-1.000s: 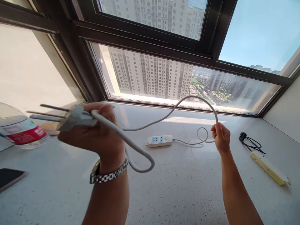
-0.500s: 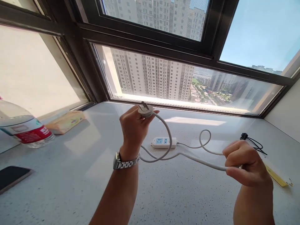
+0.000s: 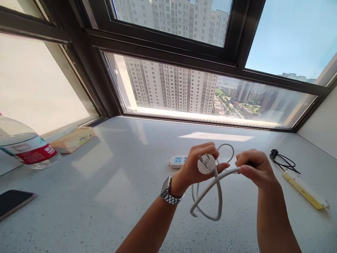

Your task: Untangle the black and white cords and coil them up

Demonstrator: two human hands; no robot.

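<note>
Left hand (image 3: 196, 165) clamped on plug (image 3: 206, 164), right hand (image 3: 252, 168) pinching cable (image 3: 210, 191); 2 loops hang near power strip (image 3: 177, 161).

Left hand (image 3: 196, 165) grips plug (image 3: 206, 164); right hand (image 3: 254, 168) pinches cord (image 3: 210, 188).

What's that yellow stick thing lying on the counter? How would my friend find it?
Start at the white counter under the big window and go to its far right side. Just past the person's right hand lies a long, flat yellow strip. A small bundle of black wire sits at its far end; nothing else there is yellow and thin.
</note>
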